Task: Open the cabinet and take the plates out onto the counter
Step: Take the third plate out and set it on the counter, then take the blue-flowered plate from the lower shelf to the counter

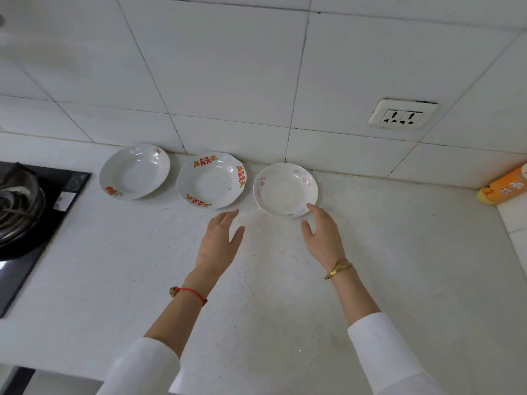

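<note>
Three plates sit in a row on the counter [285, 280] against the tiled wall: a fruit-patterned plate [134, 171], a red-character plate [211, 180] and a pale floral plate [285, 189]. Both hands are released, holding nothing; the right hand [322, 232] has a fingertip at the floral plate's near rim, the left hand [219, 238] hovers just short of the middle one. A careless nudge could slide one plate into its neighbour, I'd say. The cabinet is out of view

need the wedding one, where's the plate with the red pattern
In the head view, the red-patterned plate sits on the counter against the wall, middle of three plates.
</note>
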